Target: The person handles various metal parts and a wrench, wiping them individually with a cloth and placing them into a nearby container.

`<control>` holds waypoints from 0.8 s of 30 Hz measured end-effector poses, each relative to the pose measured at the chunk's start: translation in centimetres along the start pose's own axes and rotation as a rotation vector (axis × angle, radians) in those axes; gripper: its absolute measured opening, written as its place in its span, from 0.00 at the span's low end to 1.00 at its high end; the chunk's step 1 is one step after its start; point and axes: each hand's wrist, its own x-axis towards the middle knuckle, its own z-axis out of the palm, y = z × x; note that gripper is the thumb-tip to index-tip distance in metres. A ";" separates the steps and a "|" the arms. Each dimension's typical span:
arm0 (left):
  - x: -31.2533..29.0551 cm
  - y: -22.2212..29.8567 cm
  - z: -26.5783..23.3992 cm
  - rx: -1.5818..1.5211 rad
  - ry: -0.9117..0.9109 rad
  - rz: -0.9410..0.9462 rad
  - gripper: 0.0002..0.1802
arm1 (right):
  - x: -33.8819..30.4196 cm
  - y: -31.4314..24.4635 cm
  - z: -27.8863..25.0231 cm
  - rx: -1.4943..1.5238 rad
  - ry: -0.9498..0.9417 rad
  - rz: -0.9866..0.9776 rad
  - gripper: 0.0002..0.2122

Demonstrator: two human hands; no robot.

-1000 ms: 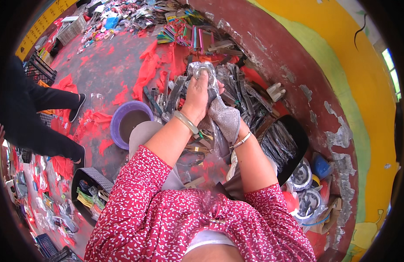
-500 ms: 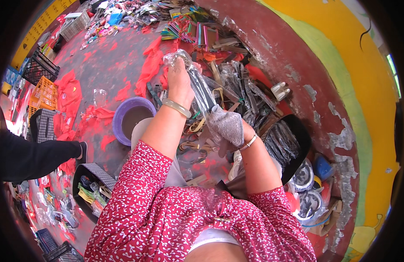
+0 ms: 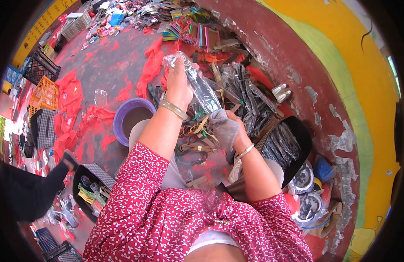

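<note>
My left hand (image 3: 179,89) is raised at the middle, with a long flat dark belt in a clear plastic sleeve (image 3: 205,92) held in it. Its fingers lie along the upper end of the sleeve, where loose plastic is bunched. At the lower end, my right hand (image 3: 240,130) grips a grey cloth (image 3: 223,129), which touches the sleeve; the cloth hides part of the fingers. Beyond my right hand lies a pile of dark plastic-wrapped belts (image 3: 241,85). Loose tan straps (image 3: 199,147) lie on the floor below my hands.
A purple bucket (image 3: 119,124) stands by my left knee. To the right is a black bin (image 3: 298,131) of wrapped dark strips, near plastic-wrapped wheels (image 3: 303,177). An open container (image 3: 86,187) sits at the left, near another person's dark-clothed leg (image 3: 33,190). The red wall (image 3: 315,74) curves along the right.
My right hand and the cloth have shifted slightly down and right, baring more of the sleeve's lower end. My left fingers lie straighter. The other person's leg has moved lower in view.
</note>
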 end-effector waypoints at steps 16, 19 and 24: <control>-2.8 -0.7 0.7 -0.134 -0.263 -0.152 0.17 | -1.4 -0.3 6.9 -0.143 -0.010 0.063 0.12; -1.6 0.9 -0.1 -0.147 -0.198 -0.033 0.15 | 0.7 -0.1 2.2 -0.985 -0.242 0.009 0.13; -1.2 3.8 -0.9 -0.037 -0.076 0.073 0.14 | -0.8 -4.2 4.0 -0.786 -0.137 0.014 0.20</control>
